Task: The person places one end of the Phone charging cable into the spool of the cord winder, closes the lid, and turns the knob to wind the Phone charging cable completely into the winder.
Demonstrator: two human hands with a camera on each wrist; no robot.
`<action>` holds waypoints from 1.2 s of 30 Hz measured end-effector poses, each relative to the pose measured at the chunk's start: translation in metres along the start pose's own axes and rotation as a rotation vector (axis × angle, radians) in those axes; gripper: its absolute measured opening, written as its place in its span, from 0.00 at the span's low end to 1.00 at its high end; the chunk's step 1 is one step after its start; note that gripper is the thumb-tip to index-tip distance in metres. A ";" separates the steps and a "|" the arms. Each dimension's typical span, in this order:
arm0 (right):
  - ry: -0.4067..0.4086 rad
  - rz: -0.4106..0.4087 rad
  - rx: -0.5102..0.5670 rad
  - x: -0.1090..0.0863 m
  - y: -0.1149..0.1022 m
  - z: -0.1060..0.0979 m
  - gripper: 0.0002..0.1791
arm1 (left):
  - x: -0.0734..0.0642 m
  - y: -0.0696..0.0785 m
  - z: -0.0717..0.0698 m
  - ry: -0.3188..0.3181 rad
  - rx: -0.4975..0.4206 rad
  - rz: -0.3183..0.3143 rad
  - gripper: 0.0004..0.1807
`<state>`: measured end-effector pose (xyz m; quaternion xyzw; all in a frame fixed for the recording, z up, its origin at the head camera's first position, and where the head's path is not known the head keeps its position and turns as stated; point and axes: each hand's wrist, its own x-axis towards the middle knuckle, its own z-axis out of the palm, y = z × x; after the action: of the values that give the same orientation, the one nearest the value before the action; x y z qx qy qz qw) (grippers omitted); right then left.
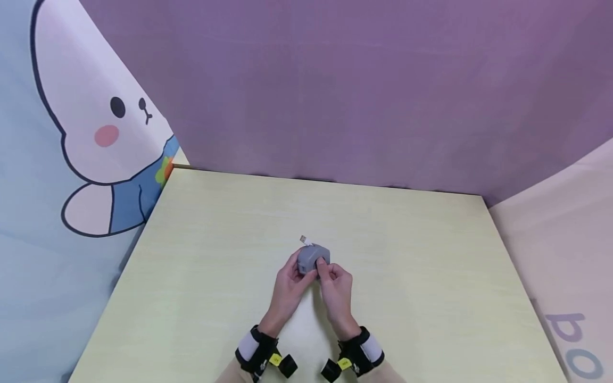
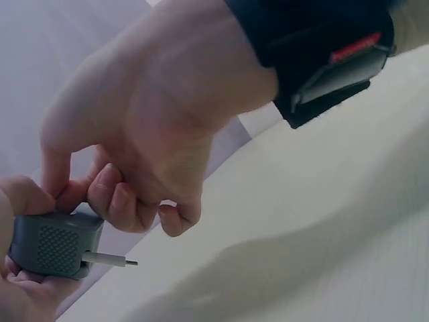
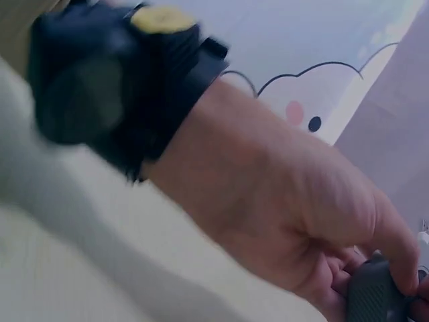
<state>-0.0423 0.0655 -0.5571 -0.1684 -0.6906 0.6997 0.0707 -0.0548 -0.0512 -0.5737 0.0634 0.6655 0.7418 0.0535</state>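
A grey, rounded charging cable case is held up between both hands over the table. From its far end a short white lead with a flat metal plug points away from me. My left hand grips the case from the left, thumb along its near side. My right hand pinches its right edge with thumb and index finger, the other fingers curled in. In the left wrist view a thin white plug sticks out by the case's diamond-patterned side. The right wrist view shows a ribbed side of the case, partly cut off.
A pale yellow table spreads beneath the hands. Behind it hangs a purple cloth. On the left is a blue cloth with a cartoon rabbit, on the right a white cloth with lettering. Each wrist wears a black strap with a small camera.
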 end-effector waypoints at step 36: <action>-0.156 0.015 -0.017 0.006 0.001 -0.009 0.22 | 0.010 -0.001 -0.021 0.045 0.010 -0.123 0.31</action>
<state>-0.0445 0.0759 -0.5587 -0.1192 -0.6986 0.7055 0.0103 -0.0682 -0.0701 -0.5766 0.0059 0.6729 0.7350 0.0835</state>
